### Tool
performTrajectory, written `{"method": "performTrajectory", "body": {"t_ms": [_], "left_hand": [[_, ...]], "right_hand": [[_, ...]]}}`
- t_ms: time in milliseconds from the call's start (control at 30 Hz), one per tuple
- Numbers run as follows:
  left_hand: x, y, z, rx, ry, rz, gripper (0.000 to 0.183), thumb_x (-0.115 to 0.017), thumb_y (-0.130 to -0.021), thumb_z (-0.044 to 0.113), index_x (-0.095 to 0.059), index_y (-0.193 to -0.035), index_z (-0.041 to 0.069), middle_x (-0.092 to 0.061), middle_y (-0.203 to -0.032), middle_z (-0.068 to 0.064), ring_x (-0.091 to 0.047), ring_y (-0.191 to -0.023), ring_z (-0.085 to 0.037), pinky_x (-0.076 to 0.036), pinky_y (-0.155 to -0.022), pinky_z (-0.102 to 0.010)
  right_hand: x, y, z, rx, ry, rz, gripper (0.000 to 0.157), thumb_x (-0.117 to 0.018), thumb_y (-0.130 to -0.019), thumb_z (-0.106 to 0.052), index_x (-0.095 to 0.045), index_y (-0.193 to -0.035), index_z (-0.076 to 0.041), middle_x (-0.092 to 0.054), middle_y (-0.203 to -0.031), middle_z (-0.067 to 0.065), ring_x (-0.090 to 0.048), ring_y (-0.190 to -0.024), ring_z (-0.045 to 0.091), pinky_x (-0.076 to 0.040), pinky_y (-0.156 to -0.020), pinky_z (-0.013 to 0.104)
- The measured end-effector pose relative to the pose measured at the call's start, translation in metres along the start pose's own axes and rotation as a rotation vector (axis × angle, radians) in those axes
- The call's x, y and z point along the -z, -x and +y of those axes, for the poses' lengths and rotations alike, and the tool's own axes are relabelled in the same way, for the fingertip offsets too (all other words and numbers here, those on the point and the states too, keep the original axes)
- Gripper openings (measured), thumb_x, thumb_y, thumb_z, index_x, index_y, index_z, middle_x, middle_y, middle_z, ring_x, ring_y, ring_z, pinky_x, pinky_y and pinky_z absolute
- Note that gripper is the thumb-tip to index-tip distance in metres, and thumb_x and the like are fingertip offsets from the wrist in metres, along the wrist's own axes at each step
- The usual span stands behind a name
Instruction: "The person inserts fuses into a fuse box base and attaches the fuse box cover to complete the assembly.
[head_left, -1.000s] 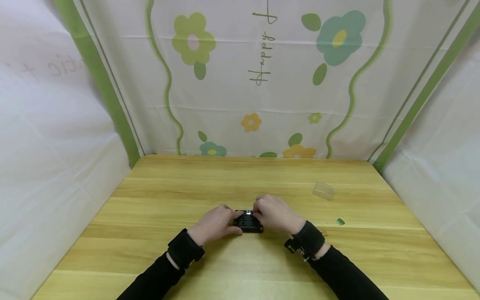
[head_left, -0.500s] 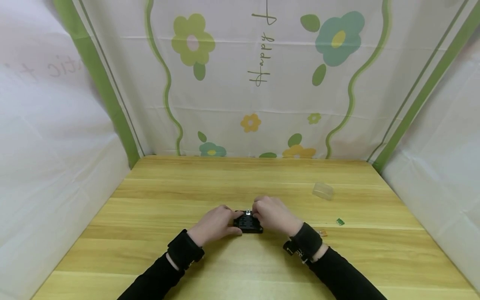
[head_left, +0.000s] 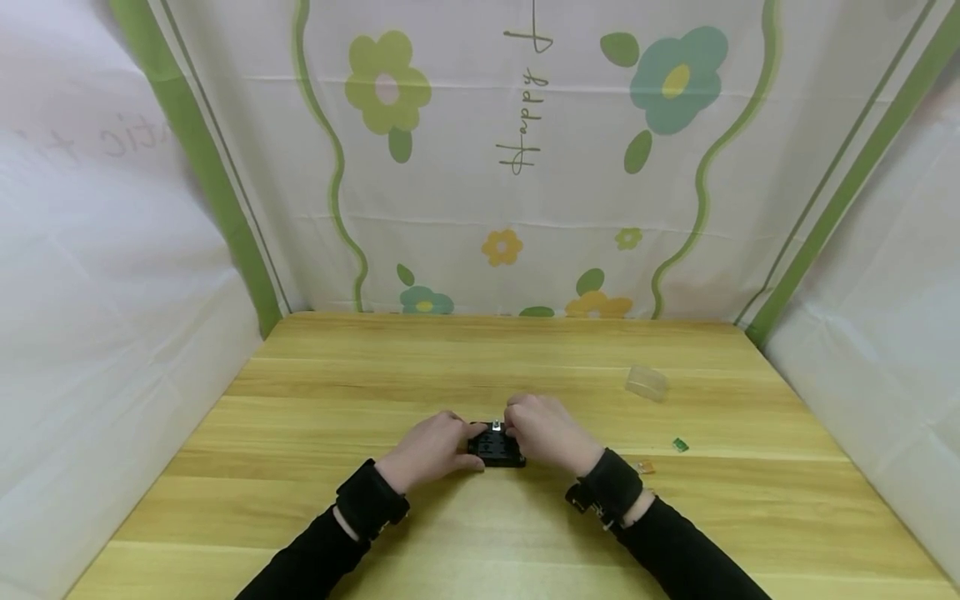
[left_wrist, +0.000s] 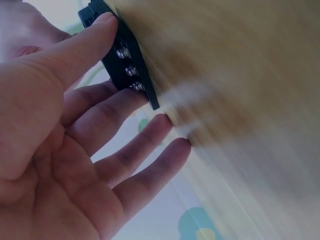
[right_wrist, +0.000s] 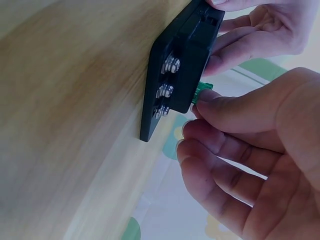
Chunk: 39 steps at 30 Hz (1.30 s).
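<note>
A black fuse block (head_left: 498,452) lies flat on the wooden table between both hands. Silver screws (right_wrist: 170,64) line its side in the right wrist view, and a small bright metal part (head_left: 497,425) shows at its far edge. My left hand (head_left: 431,450) grips the block's left end, thumb on one side and fingers on the other. My right hand (head_left: 551,435) pinches a small green blade fuse (right_wrist: 204,90) between thumb and index finger, right at the block's top face. From the head view, the fingers hide this fuse.
On the table (head_left: 360,358) to the right lie a clear plastic cover (head_left: 646,382), another small green piece (head_left: 680,445) and an orange piece (head_left: 646,467) close by the right wrist. A white patterned cloth (head_left: 450,183) hangs behind the table's far edge.
My right hand and wrist have shifted very slightly left and toward me, showing more of the orange piece. The left hand keeps its hold, and the block stays in place.
</note>
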<state>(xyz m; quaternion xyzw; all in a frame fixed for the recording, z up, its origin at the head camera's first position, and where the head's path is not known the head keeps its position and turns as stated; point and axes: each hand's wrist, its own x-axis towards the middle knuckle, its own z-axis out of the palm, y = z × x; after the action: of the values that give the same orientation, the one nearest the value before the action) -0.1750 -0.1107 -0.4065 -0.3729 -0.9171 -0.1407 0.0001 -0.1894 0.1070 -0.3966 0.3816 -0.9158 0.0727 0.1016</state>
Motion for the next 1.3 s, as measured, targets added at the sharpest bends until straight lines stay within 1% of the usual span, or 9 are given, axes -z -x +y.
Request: {"method": "performTrajectory", "body": {"t_ms": [100, 167, 333, 567, 700, 900, 1100, 1300], "left_hand": [[0.0006, 0.0, 0.0004, 0.011, 0.02, -0.014, 0.057, -0.07, -0.084, 0.04, -0.058, -0.129, 0.007, -0.066, -0.097, -0.004, -0.045, -0.068, -0.01, -0.035, -0.063, -0.022], [0.0006, 0.0, 0.0002, 0.011, 0.031, -0.019, 0.057, -0.07, -0.084, 0.04, -0.058, -0.13, 0.007, -0.065, -0.096, -0.003, -0.042, -0.066, -0.01, -0.034, -0.062, -0.022], [0.0016, 0.0001, 0.0003, 0.007, 0.03, -0.019, 0.056, -0.069, -0.085, 0.039, -0.057, -0.131, 0.008, -0.066, -0.1, -0.003, -0.045, -0.07, -0.01, -0.036, -0.065, -0.023], [0.0015, 0.0005, 0.0005, 0.005, 0.034, -0.023, 0.057, -0.069, -0.085, 0.038, -0.057, -0.131, 0.007, -0.065, -0.094, -0.002, -0.042, -0.064, -0.009, -0.035, -0.063, -0.022], [0.0014, 0.0, 0.0005, 0.005, 0.017, -0.019, 0.057, -0.069, -0.086, 0.039, -0.057, -0.131, 0.007, -0.066, -0.101, -0.004, -0.045, -0.068, -0.009, -0.036, -0.065, -0.021], [0.0016, -0.0001, 0.0008, 0.016, 0.012, -0.021, 0.057, -0.069, -0.086, 0.04, -0.057, -0.131, 0.007, -0.065, -0.107, -0.005, -0.05, -0.076, -0.008, -0.037, -0.069, -0.021], [0.0017, -0.0013, 0.0002, 0.008, 0.031, -0.018, 0.056, -0.069, -0.086, 0.039, -0.058, -0.13, 0.007, -0.065, -0.108, -0.004, -0.051, -0.076, -0.006, -0.038, -0.069, -0.02], [0.0014, -0.001, -0.001, 0.028, 0.033, -0.029, 0.057, -0.069, -0.085, 0.041, -0.058, -0.13, 0.008, -0.065, -0.109, -0.004, -0.05, -0.076, -0.007, -0.038, -0.068, -0.021]], "right_hand": [[-0.0027, 0.0005, 0.0003, 0.0, 0.016, -0.001, 0.005, -0.073, -0.081, -0.011, -0.069, -0.08, -0.013, -0.052, -0.075, -0.007, -0.05, -0.063, 0.006, -0.04, -0.055, 0.018], [-0.0037, 0.0006, 0.0002, 0.002, 0.025, 0.001, 0.006, -0.073, -0.081, -0.011, -0.068, -0.079, -0.013, -0.052, -0.075, -0.007, -0.05, -0.063, 0.006, -0.04, -0.054, 0.019], [-0.0036, 0.0002, -0.0006, 0.003, 0.038, 0.008, 0.007, -0.074, -0.08, -0.01, -0.068, -0.079, -0.013, -0.053, -0.075, -0.007, -0.05, -0.063, 0.006, -0.04, -0.054, 0.019], [-0.0057, 0.0, -0.001, 0.002, 0.044, 0.014, 0.006, -0.074, -0.081, -0.011, -0.068, -0.08, -0.012, -0.053, -0.075, -0.006, -0.05, -0.063, 0.006, -0.041, -0.054, 0.019], [-0.0055, -0.0004, 0.0003, -0.004, 0.045, 0.013, 0.006, -0.073, -0.082, -0.012, -0.067, -0.08, -0.013, -0.054, -0.075, -0.007, -0.051, -0.063, 0.006, -0.041, -0.054, 0.019], [-0.002, -0.0001, 0.0024, -0.021, -0.006, -0.024, 0.005, -0.071, -0.084, -0.013, -0.067, -0.081, -0.013, -0.054, -0.077, -0.006, -0.05, -0.064, 0.006, -0.04, -0.054, 0.018], [0.0001, 0.0012, 0.0042, -0.025, -0.004, -0.046, 0.005, -0.068, -0.086, -0.012, -0.064, -0.084, -0.013, -0.053, -0.079, -0.006, -0.05, -0.065, 0.006, -0.04, -0.055, 0.018], [0.0002, 0.0018, 0.005, -0.029, -0.02, -0.059, 0.004, -0.067, -0.086, -0.012, -0.064, -0.084, -0.014, -0.053, -0.08, -0.006, -0.049, -0.065, 0.005, -0.04, -0.055, 0.018]]}}
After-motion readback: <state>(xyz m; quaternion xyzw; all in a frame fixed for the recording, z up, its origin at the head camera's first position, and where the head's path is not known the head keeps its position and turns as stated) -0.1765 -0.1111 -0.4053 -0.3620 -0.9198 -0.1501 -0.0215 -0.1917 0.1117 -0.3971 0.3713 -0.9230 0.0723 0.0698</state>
